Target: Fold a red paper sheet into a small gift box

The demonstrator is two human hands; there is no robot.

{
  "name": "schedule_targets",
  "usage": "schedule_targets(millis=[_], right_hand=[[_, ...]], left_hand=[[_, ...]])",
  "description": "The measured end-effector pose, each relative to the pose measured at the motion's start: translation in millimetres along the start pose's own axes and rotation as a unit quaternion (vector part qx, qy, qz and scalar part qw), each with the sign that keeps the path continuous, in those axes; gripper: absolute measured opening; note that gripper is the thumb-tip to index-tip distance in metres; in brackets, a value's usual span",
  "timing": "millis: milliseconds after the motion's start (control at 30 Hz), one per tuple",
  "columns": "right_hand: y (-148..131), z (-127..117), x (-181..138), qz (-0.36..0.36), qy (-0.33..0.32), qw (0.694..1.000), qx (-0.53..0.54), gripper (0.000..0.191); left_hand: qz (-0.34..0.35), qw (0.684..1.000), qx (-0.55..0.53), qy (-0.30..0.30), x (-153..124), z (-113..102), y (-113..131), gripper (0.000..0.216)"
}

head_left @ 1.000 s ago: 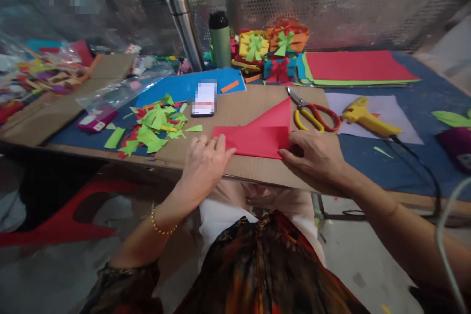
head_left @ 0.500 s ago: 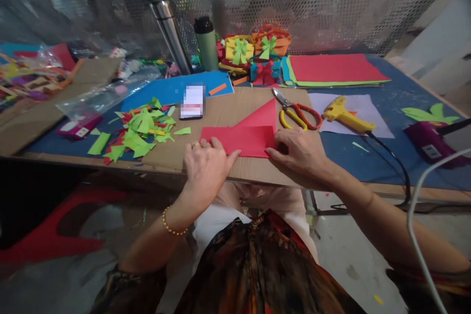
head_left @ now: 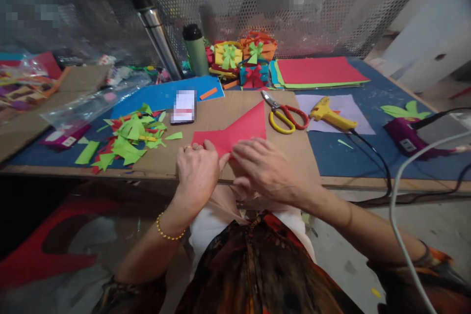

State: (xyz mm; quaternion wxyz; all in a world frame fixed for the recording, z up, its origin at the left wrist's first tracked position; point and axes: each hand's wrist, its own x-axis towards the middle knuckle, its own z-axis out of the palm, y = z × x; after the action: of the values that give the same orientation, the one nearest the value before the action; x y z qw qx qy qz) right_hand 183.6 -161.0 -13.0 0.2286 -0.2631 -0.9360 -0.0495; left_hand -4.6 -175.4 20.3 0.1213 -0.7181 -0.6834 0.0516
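Observation:
A folded sheet of red paper (head_left: 243, 125) lies on brown cardboard in front of me, one pointed corner rising toward the back right. My left hand (head_left: 198, 171) pins its left end, fingers bent over the near edge and the thumb pointing inward. Across the paper's near edge lies my right hand (head_left: 263, 169), its fingers stretched out and flat, covering part of the fold. Just behind the right hand are scissors (head_left: 285, 117) with one red and one yellow handle loop, their tip toward the back.
Green and red paper scraps (head_left: 128, 140) are heaped at left, beside a phone (head_left: 184, 106). A yellow glue gun (head_left: 333, 114) rests on lilac paper at right, its cord hanging off the edge. Behind stand a steel flask (head_left: 158, 34), small paper baskets (head_left: 254, 54) and coloured sheets (head_left: 320, 71).
My right hand has moved left from the paper's right end to its near middle and flattened out. More of the paper's right side now shows as one slanted piece. My left hand stays on the left end.

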Motion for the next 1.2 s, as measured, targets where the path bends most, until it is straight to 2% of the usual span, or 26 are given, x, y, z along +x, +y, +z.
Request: schedule_targets(millis=[67,200,333,433,567,633,767,867,1000,1200], right_hand=[[-10,9,0,0.018,-0.023,0.999,-0.014,0.052],[-11,11,-17,0.069,-0.035,0.995,-0.07,0.051],[-3,-5,-42,0.062,-0.021,0.992,-0.104,0.047],[3,-25,-56,0.083,-0.03,0.988,-0.124,0.039],[3,-41,-48,0.126,-0.004,0.981,-0.148,0.04],[-1,-35,-33,0.116,0.01,0.986,-0.122,0.041],[-13,-3,-9,0.017,-0.018,0.999,-0.038,0.05],[-17,16,-9,0.022,-0.013,0.998,-0.055,0.054],[-15,22,-16,0.026,-0.001,0.997,-0.072,0.055],[-15,20,-14,0.015,0.005,0.996,-0.092,0.055]], left_hand=[[0.001,1.0,0.005,0.0,0,0,0,0.057],[0.005,1.0,0.012,-0.001,0,-1,0,0.058],[0.0,1.0,0.017,-0.003,1,0,1,0.059],[-0.005,1.0,0.018,0.006,1,0,2,0.059],[-0.011,1.0,0.01,0.008,1,0,2,0.059],[-0.014,1.0,0.004,0.006,1,1,2,0.061],[-0.018,1.0,-0.011,0.014,-1,4,4,0.062],[-0.021,0.999,-0.025,0.025,-5,8,4,0.062],[-0.027,0.996,-0.052,0.064,-19,21,-6,0.058],[-0.035,0.986,-0.1,0.128,-42,53,-26,0.049]])
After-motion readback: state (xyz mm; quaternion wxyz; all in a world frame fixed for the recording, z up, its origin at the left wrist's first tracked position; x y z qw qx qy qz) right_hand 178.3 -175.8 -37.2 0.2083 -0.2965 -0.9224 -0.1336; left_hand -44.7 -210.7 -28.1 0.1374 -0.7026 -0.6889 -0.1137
